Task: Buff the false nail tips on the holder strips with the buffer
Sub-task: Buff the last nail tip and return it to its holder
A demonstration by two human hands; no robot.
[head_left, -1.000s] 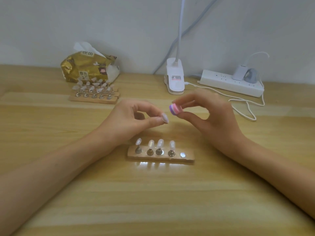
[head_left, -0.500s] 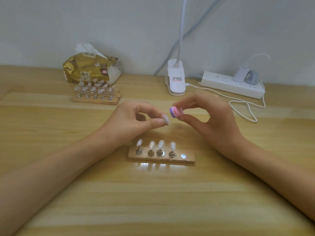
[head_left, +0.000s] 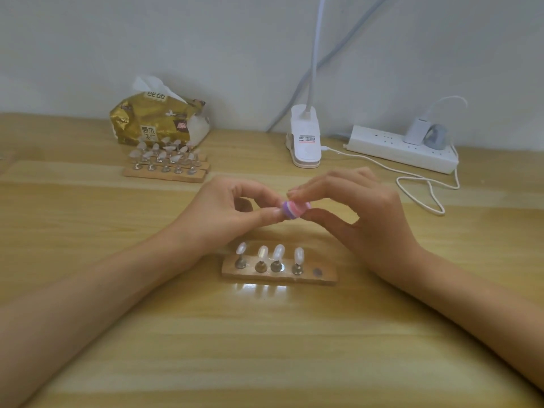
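Over the middle of the worktop point(head_left: 265, 348), both hands meet just above and behind a wooden holder strip point(head_left: 325, 278). The right hand point(head_left: 374, 219) pinches a small round buffer point(head_left: 295, 209), banded purple, pink and white, between its thumb below and its fingers on top. The left hand point(head_left: 220, 214) has thumb and forefinger curled together in a pinch on a pale nail tip point(head_left: 276, 212), which is pressed against the buffer's left end and mostly hidden by it.

That near strip carries four translucent nail tips point(head_left: 278, 251), each upright on a little metal stand. A fifth spot point(head_left: 317, 272) at its right end shows only a bare round metal disc. Lamp glare lies on the worktop just in front of the strip.

Further back on the left, several more holder strips point(head_left: 164, 173) lie side by side, touching, crowded with tips on stands; their number is too blurred to count. Right behind them sits a gold tissue pack point(head_left: 156, 122) with a white tissue sticking out of its top.

Against the wall stands a white clip lamp base point(head_left: 304, 139), its neck rising out of view. To its right a white power strip point(head_left: 394, 145) holds a white charger point(head_left: 416, 128) with a grey plug beside it, and a white cable point(head_left: 424, 184) loops across the worktop.
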